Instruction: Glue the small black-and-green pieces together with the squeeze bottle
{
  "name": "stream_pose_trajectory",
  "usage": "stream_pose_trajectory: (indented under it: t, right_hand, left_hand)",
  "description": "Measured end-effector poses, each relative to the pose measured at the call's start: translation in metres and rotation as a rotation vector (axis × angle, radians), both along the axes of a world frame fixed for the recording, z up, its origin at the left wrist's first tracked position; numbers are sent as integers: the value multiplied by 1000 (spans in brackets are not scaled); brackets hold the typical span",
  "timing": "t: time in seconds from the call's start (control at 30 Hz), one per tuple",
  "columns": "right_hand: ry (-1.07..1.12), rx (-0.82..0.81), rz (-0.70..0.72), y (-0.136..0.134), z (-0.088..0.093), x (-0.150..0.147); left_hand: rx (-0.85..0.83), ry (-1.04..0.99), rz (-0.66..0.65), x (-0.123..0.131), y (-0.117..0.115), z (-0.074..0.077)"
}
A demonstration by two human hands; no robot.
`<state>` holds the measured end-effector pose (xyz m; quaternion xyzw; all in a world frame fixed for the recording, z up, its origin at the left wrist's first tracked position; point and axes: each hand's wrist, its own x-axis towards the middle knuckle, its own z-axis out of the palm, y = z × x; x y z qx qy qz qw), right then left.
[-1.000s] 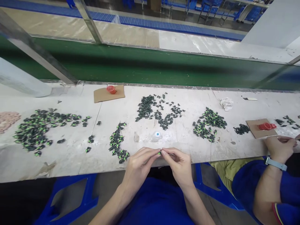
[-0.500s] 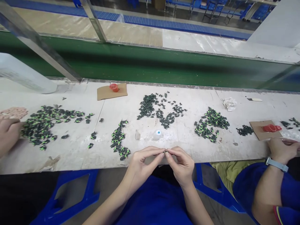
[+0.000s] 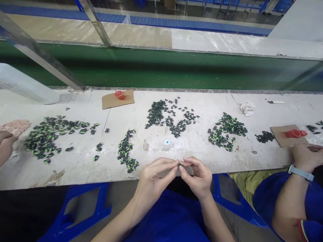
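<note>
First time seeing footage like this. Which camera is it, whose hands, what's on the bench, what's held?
No robot here: these are one person's bare left hand and right hand, seen by a head-worn camera looking forward and down. Together they pinch a small dark-and-green piece. On the white table lie a dark pile, dark-and-green clusters, a red cup on cardboard and crumpled white paper. The hands at the left edge and right edge are other people's.

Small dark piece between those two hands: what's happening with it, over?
Left hand, right hand: both pinching. Small dark piece: held between them. White object with blue centre: just beyond.
</note>
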<state>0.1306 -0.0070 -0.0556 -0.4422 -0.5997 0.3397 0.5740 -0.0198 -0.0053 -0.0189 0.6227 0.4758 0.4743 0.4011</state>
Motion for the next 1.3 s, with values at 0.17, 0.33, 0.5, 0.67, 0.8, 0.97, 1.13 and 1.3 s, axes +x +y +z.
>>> stream_pose_trajectory:
  t: [0.17,0.33,0.5,0.67,0.8,0.97,1.13,1.3]
  right_hand:
    - [69,-19,-5,0,0,-2]
    - [-16,-14,3,2,-1,6]
    - [-383,4,-94,28,8,58]
    - [-922,19,-475,77,21,120]
    - [-1044,128,-331,126,22,94]
    - [-1126,246,402,187,8,-3]
    - [-1224,222,643,222,-2,-53]
    - [-1194,165,559,212,-7,-28]
  left_hand:
    - [65,33,12,4,-2,0]
    - [63,48,24,16,-1,-8]
    - [-183,84,-143,21,2,-14]
    - [-242,228,-418,-2,-1,0]
    - [-239,302,-528,-15,-4,8]
    - [-195,379,-621,-19,-13,0]
    - [-175,398,-635,-29,-21,-5]
    - [-218,330,-609,-40,-18,-1]
